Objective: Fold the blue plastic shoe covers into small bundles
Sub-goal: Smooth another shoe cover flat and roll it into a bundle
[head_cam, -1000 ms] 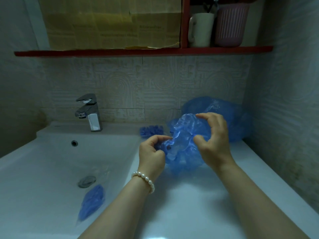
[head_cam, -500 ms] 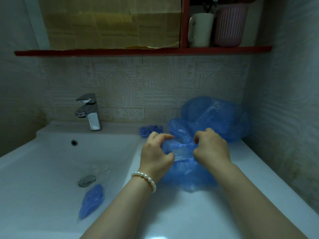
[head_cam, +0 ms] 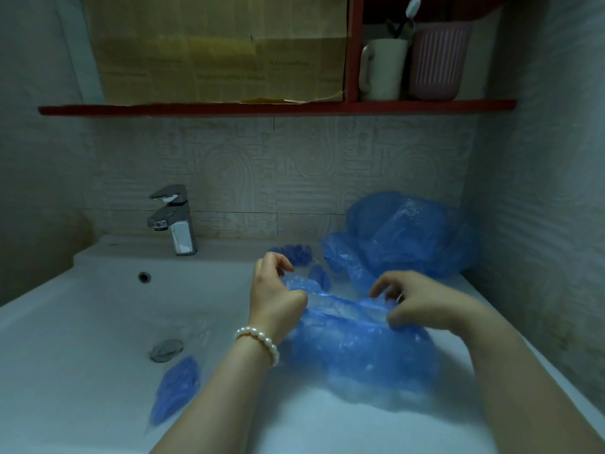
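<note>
A blue plastic shoe cover (head_cam: 363, 348) lies stretched on the white counter (head_cam: 327, 424) right of the basin. My left hand (head_cam: 275, 296) pinches its elastic rim at the left end. At the right end my right hand (head_cam: 412, 301) grips the same rim with curled fingers. Behind them, against the tiled wall, sits a loose pile of blue shoe covers (head_cam: 409, 237). A small folded blue bundle (head_cam: 294, 253) lies at the back of the counter. Another folded blue bundle (head_cam: 176, 388) lies inside the basin.
The white sink basin (head_cam: 82, 322) fills the left, with a chrome tap (head_cam: 176, 221) behind it and a drain (head_cam: 165, 350). A red shelf (head_cam: 262, 108) above holds a white mug (head_cam: 383, 68) and a pink holder (head_cam: 438, 60). A tiled wall closes the right side.
Both hands lowered the shoe cover from mid-air onto the counter and moved apart, pulling its rim out wide.
</note>
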The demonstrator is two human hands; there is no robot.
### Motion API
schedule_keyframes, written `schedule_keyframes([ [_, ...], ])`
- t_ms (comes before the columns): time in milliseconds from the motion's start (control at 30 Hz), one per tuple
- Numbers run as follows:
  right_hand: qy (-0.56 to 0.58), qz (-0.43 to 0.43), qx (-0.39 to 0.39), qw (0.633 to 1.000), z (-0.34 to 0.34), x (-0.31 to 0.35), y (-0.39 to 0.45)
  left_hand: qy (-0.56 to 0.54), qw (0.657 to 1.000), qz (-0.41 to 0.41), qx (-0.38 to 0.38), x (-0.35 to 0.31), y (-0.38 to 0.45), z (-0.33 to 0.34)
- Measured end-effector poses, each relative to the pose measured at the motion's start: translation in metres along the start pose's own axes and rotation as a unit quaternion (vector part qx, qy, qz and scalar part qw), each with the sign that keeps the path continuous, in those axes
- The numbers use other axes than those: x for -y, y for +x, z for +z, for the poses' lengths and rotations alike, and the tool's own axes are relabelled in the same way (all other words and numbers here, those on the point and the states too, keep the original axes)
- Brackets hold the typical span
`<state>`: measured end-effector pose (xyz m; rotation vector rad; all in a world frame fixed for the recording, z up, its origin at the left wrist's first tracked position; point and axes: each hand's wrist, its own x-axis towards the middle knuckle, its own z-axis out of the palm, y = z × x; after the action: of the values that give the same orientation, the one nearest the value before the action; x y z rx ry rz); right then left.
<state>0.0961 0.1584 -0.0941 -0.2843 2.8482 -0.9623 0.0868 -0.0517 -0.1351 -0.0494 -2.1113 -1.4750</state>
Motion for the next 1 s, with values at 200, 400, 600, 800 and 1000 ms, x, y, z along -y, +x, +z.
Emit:
schedule_keyframes([
  [200,0.037,0.069,-0.420,0.904,-0.021,-0.009,-0.003,-0.003,0.999,-0.033,0.010,-0.001,0.002,-0.006],
  [400,-0.022,0.155,-0.165,0.974,-0.012,0.003,-0.007,0.117,0.985,-0.106,0.070,-0.006,0.001,-0.009],
  [600,0.076,-0.059,-0.392,0.915,-0.013,0.000,-0.006,-0.031,0.991,-0.118,-0.052,-0.011,0.004,-0.021],
  [800,0.004,-0.253,-0.565,0.785,-0.002,0.023,-0.006,0.046,0.932,0.224,-0.281,-0.011,0.013,-0.024],
  [1000,-0.110,0.076,-0.086,0.987,0.013,0.002,0.009,0.271,0.959,-0.085,0.013,0.007,0.011,-0.027],
])
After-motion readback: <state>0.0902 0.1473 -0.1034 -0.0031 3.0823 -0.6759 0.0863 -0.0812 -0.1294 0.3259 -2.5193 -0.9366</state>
